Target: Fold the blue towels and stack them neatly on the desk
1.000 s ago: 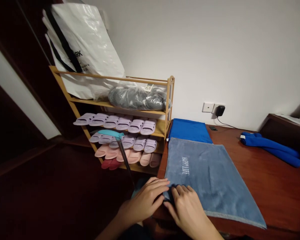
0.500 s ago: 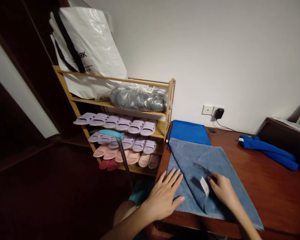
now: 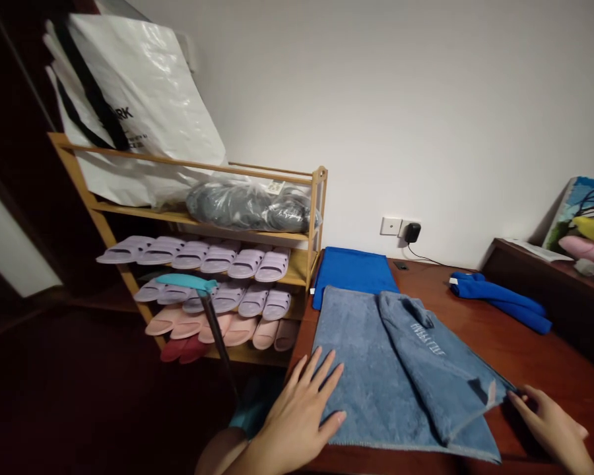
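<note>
A grey-blue towel (image 3: pixel 361 369) lies on the wooden table, its right part lifted and folding over toward the right, with white lettering on the turned face. My left hand (image 3: pixel 299 409) rests flat on the towel's left edge, fingers spread. At the table's right front, my right hand (image 3: pixel 549 415) pinches a corner of the towel, close to a small white label (image 3: pixel 492 393). Behind the towel lies a folded bright blue cloth (image 3: pixel 354 269), partly covered by it.
A rolled blue cloth (image 3: pixel 499 300) lies at the table's right rear. Left of the table stands a wooden shoe rack (image 3: pixel 313 211) with several slippers (image 3: pixel 247 262) and a white bag (image 3: pixel 143 86). A teal-topped handle (image 3: pixel 188 284) stands before it. A black plug (image 3: pixel 412 232) sits in the wall.
My right hand has pulled the towel's corner to the right, opening the flap that lay across its middle. My left hand stays flat on the towel. The view has shifted to the right.
</note>
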Tool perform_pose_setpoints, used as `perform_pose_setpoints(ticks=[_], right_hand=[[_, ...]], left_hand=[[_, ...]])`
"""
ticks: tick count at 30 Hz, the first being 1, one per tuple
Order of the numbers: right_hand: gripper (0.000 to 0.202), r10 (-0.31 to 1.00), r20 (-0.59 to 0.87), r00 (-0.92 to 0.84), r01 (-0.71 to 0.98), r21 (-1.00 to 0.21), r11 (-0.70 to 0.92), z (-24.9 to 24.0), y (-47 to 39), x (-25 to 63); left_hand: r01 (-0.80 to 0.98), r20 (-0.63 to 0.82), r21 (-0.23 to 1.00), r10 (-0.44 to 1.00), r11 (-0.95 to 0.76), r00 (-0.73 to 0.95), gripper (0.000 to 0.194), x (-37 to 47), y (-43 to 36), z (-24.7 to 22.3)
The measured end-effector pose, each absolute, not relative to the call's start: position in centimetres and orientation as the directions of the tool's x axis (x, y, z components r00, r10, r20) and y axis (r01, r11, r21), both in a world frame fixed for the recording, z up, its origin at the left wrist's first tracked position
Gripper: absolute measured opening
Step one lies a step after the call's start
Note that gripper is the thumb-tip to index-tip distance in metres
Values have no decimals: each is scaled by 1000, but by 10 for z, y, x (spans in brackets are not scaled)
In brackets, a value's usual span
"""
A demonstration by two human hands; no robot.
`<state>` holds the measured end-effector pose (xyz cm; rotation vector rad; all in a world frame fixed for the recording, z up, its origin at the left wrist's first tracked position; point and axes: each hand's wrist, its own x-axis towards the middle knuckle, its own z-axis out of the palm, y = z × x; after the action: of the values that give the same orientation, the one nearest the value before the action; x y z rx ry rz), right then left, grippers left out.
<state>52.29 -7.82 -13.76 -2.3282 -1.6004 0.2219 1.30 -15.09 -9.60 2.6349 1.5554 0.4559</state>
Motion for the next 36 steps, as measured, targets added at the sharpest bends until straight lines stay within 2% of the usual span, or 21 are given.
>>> perform_pose_setpoints(ticks=[3,6,9,12,15,18,20,26,36], right_hand=[[47,909,81,408,861,-366,-354,-140,-82,534],[46,903,122,412,875,-328,-355,-139,-80,536],[59,883,308,354,915,-309,-259,-129,-67,513],[63,896,405,185,943,-328,-46,-109,-44,464],[63,945,316,-90,914,-350,205,-95,-23,409],[57,938,212,-276,908,-263,326,-99,-12,376],[56,947,172,-270,925,-227,305,-110,-8,370],[68,986,56,-159,960,-223,168,-130,0,398],[74,999,35,-23,967,-253,31,-141,1,459]], left_hand=[[851,194,190,868,-490,457,62,13,-151,-93],[847,200,193,865,-495,459,61,13,-151,-91],[840,222,192,856,-507,466,62,12,-150,-91],[839,231,185,852,-512,469,62,12,-150,-92],[843,233,187,857,-504,460,61,13,-151,-91],[850,207,192,866,-491,454,60,13,-153,-89],[850,207,192,867,-490,453,60,12,-155,-87],[848,245,197,862,-492,443,60,14,-156,-86],[850,219,206,869,-485,443,60,15,-156,-81]])
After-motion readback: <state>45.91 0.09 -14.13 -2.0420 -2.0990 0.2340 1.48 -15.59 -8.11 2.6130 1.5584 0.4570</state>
